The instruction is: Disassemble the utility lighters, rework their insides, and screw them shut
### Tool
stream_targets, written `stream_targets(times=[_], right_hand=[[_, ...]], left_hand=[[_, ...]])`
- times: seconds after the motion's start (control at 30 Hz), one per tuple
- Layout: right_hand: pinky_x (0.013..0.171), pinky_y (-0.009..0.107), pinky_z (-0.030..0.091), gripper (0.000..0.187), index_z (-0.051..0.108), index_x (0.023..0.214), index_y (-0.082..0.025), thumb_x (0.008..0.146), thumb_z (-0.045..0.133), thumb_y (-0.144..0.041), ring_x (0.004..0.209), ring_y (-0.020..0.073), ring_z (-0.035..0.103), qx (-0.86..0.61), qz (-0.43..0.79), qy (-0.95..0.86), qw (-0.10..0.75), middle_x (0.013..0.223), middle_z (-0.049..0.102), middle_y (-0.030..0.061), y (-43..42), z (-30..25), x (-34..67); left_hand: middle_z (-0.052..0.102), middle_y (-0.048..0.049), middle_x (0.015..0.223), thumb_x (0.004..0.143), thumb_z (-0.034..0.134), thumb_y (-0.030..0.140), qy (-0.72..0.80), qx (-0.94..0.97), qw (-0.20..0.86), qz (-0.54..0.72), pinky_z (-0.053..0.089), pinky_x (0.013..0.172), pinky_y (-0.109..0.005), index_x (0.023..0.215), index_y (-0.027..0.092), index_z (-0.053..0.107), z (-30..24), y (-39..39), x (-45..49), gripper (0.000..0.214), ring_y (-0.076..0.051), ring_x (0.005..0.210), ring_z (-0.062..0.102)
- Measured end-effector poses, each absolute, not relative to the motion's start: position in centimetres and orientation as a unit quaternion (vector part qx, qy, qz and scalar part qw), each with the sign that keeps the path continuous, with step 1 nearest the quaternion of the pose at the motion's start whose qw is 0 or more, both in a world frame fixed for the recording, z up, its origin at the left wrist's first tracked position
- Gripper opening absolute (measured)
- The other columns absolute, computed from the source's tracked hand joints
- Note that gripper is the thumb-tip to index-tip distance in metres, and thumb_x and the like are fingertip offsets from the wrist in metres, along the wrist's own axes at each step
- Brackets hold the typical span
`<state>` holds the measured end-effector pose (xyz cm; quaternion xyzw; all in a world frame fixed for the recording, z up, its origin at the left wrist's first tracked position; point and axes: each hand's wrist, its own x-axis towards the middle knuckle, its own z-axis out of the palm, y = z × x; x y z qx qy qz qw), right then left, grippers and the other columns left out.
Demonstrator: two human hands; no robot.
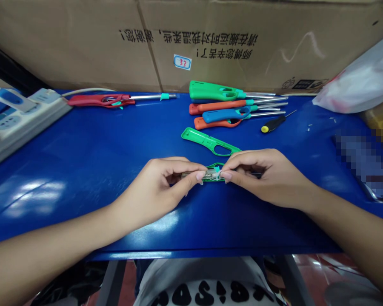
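Note:
Above the blue table, both hands meet at an opened long-nosed gas lighter [212, 173]. Its clear inner part, small metal bits and a teal piece show between the fingers, with a green half shell [217, 164] around or under them. My left hand [161, 185] pinches the left end between thumb and fingers. My right hand [268, 176] is closed too, thumb and forefinger at the teal piece; the lighter's right end is mostly behind this hand. Just beyond lies a loose green half shell [209, 141], its hollow side up.
Several assembled lighters [225, 115] lie at the back, beside a black and yellow screwdriver [274, 123]. A red lighter [98, 100] is further left. A power strip [22, 117] borders the left, a cardboard box [92, 46] the back, a plastic bag [357, 80] the right.

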<state>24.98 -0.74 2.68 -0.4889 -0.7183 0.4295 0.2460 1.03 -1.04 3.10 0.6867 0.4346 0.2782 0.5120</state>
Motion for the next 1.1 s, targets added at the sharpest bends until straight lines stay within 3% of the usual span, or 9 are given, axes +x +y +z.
stream_targets(times=[0.1, 0.23, 0.37, 0.53, 0.83, 1.1], right_hand=[[0.045, 0.024, 0.035, 0.017, 0.079, 0.085, -0.021, 0.091, 0.069, -0.032, 0.053, 0.0095, 0.046, -0.485, 0.428, -0.722, 0.247, 0.066, 0.063, 0.0000, -0.7, 2.6, 25.0], [0.046, 0.023, 0.037, 0.013, 0.078, 0.086, -0.021, 0.090, 0.069, -0.029, 0.054, 0.0086, 0.049, -0.483, 0.390, -0.738, 0.264, 0.077, 0.069, 0.0016, -0.5, 2.8, 25.2], [0.046, 0.024, 0.037, 0.012, 0.077, 0.088, -0.020, 0.091, 0.069, -0.029, 0.053, 0.0077, 0.048, -0.489, 0.323, -0.752, 0.301, 0.076, 0.066, 0.0009, -0.2, 2.9, 25.5], [0.047, 0.025, 0.035, 0.011, 0.076, 0.086, -0.019, 0.091, 0.069, -0.025, 0.052, 0.0077, 0.045, -0.501, 0.279, -0.752, 0.326, 0.071, 0.061, -0.0007, 0.1, 2.8, 25.7], [0.047, 0.028, 0.035, 0.010, 0.075, 0.086, -0.021, 0.092, 0.069, -0.026, 0.053, 0.0092, 0.047, -0.490, 0.266, -0.768, 0.316, 0.074, 0.064, 0.0001, 0.1, 2.4, 25.9], [0.052, 0.028, 0.039, 0.007, 0.074, 0.091, -0.021, 0.091, 0.067, -0.020, 0.056, 0.0085, 0.048, -0.464, 0.205, -0.808, 0.300, 0.080, 0.066, -0.0004, 0.0, 2.0, 25.8]], left_hand=[[0.076, -0.0013, 0.085, 0.096, 0.068, 0.026, 0.435, 0.697, 0.498, 0.277, 0.043, 0.051, -0.019, 0.102, 0.020, 0.082, 2.9, -1.1, 1.0, 0.017, -0.008, 0.060, 0.056], [0.079, -0.0019, 0.095, 0.098, 0.066, 0.030, 0.437, 0.749, 0.424, 0.261, 0.050, 0.067, -0.023, 0.107, 0.024, 0.082, 2.7, -0.7, 0.5, 0.019, -0.014, 0.080, 0.067], [0.078, -0.0018, 0.096, 0.100, 0.063, 0.029, 0.412, 0.817, 0.336, 0.224, 0.050, 0.081, -0.028, 0.106, 0.025, 0.082, 2.8, -0.1, -0.2, 0.020, -0.017, 0.087, 0.066], [0.074, -0.0025, 0.091, 0.097, 0.064, 0.023, 0.419, 0.834, 0.310, 0.183, 0.049, 0.082, -0.030, 0.095, 0.020, 0.081, 3.1, 0.2, -0.2, 0.017, -0.017, 0.084, 0.066], [0.075, -0.0022, 0.098, 0.094, 0.065, 0.019, 0.424, 0.842, 0.286, 0.170, 0.049, 0.080, -0.028, 0.099, 0.020, 0.078, 3.1, 0.5, -0.5, 0.014, -0.017, 0.089, 0.066], [0.074, -0.0034, 0.103, 0.096, 0.068, 0.021, 0.380, 0.864, 0.249, 0.217, 0.051, 0.091, -0.032, 0.103, 0.019, 0.079, 2.9, 0.4, -0.5, 0.013, -0.017, 0.094, 0.068]])
